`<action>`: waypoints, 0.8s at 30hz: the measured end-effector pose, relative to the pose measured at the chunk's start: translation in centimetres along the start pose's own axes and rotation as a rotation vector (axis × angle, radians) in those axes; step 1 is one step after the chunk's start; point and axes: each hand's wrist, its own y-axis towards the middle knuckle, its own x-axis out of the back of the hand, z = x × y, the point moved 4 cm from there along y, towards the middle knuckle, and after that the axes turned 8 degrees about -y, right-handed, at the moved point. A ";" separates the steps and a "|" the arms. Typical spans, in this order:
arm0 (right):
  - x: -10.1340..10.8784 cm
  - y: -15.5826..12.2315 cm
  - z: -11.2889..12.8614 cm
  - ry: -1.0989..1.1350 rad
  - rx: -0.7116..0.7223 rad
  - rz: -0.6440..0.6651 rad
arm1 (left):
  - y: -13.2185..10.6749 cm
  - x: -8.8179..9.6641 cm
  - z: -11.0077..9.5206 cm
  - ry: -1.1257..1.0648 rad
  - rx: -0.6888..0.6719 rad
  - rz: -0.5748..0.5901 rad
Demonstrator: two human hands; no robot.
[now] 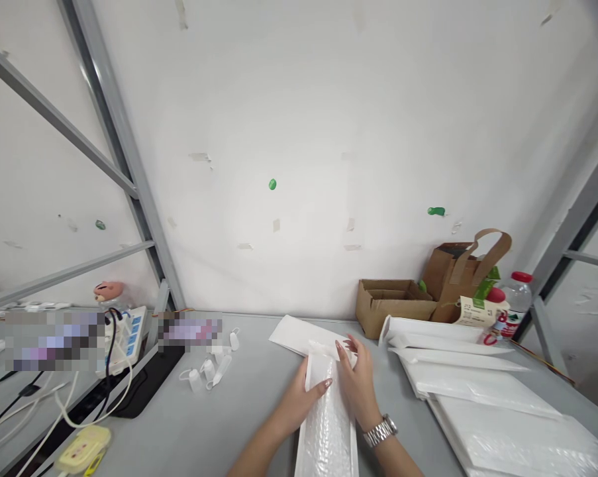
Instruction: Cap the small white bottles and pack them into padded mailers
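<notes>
A white bubble mailer (327, 424) lies lengthwise in front of me, its top end pointing toward the wall. My left hand (301, 396) grips its left edge, thumb on top and the other fingers out of sight underneath. At the upper right corner, my right hand (359, 379) has bent fingers closed on the mailer near its mouth; what the fingertips pinch is partly hidden. A silver watch (379, 430) circles the right wrist. Just beyond the mailer's top end, a flat white piece (299, 334), perhaps another envelope or flap, lies on the grey table (214, 424).
Several white bubble mailers (492, 394) fan out on the right. Behind them stand a cardboard box (391, 308), a brown paper bag (442, 278) and a red-capped bottle (517, 298). Small white capped bottles (208, 370), a power strip (134, 334) and cables are leftward.
</notes>
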 end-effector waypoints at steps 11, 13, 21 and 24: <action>-0.7 -0.3 0.0 0.548 -0.443 0.540 | -0.1 0.5 -0.8 -0.058 0.072 -0.126; -0.8 -0.5 0.2 0.561 -0.444 0.543 | -0.2 0.4 -0.9 -0.078 0.106 -0.124; -0.9 -0.4 0.5 0.531 -0.402 0.510 | -0.1 0.6 -0.6 -0.059 0.169 -0.140; -0.9 -0.4 0.6 0.536 -0.398 0.513 | -0.2 0.6 -0.5 -0.080 0.155 -0.111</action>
